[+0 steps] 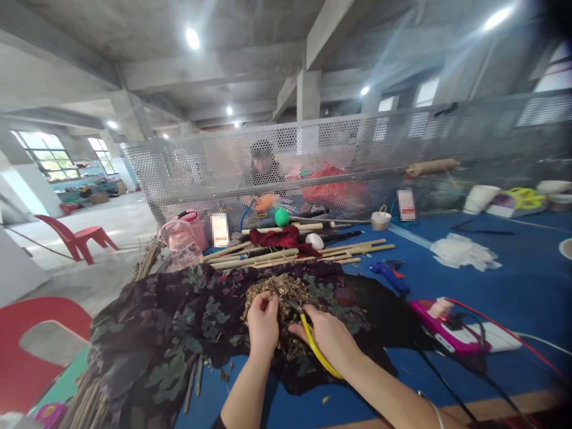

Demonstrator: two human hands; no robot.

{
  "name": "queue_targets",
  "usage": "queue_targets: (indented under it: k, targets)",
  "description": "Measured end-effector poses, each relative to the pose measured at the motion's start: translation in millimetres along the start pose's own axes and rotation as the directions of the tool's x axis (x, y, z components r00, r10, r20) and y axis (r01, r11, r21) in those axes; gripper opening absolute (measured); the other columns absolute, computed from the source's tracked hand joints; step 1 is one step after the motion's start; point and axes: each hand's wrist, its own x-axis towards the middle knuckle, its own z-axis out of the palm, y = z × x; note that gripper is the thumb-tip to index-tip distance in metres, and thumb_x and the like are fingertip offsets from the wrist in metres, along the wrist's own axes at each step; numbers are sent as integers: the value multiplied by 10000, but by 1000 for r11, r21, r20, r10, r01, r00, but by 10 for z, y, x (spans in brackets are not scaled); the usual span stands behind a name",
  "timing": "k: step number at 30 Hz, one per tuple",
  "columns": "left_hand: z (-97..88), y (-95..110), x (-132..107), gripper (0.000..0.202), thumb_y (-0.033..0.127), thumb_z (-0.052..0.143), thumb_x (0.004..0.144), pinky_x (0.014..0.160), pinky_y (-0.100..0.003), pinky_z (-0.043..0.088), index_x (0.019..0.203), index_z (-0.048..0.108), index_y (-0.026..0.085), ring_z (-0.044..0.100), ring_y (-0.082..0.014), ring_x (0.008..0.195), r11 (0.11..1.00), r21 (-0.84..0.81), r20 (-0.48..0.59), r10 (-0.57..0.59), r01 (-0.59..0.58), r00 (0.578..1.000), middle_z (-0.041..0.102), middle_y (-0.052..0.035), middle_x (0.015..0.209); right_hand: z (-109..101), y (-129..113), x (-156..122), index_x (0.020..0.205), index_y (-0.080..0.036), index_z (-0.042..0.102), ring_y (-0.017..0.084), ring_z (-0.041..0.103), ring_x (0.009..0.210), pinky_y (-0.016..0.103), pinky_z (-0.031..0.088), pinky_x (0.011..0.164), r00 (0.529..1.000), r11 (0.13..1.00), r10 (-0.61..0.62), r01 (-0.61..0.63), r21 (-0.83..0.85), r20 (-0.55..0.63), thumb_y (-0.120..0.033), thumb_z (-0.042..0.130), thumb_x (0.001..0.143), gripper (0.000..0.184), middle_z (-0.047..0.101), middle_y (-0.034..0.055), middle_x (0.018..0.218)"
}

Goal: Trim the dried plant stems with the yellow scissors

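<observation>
From my feed I see a blue tabletop with a row of bamboo sticks lying side by side, a dark red cloth draped over them and a white egg-shaped piece just beside it. A green ball sits behind. A clear pink-lidded jug stands left of the sticks, and a blue glue gun lies to the right, near a pink device on a white power strip. A perforated metal screen runs across the far edge with a person behind it. A red plastic chair stands on the floor at left.
</observation>
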Motion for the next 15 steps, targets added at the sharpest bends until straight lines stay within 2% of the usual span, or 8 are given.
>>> queue_targets:
  k: [6, 10, 15]
  targets:
    - [30, -20, -7, 202, 320, 625, 678, 624, -239, 437, 797, 616, 157, 572, -141, 639, 999, -48, 127, -16, 22, 992, 645, -24, 696, 56, 0, 26, 1054, -147, 507, 289, 621, 903, 327, 440, 711, 997, 998, -12, 8, -58, -71, -627, 460, 770, 560, 643, 148, 920]
    - [19, -23, -4, 192, 307, 614, 688, 630, -242, 430, 803, 618, 153, 560, -135, 624, 1000, -18, 133, -11, 14, 991, 647, -22, 698, 94, 31, 57, 1066, -150, 494, 283, 632, 876, 324, 441, 690, 997, 998, -29, 25, -54, -74, -617, 436, 792, 544, 650, 137, 895]
    - [-3, -33, 0, 185, 297, 603, 690, 636, -248, 433, 801, 617, 150, 569, -144, 640, 999, -2, 110, -32, 32, 993, 652, -30, 703, 35, 20, 65, 964, -177, 522, 264, 655, 794, 293, 418, 622, 1000, 999, -21, 20, -37, -17, -592, 416, 822, 451, 673, 116, 842]
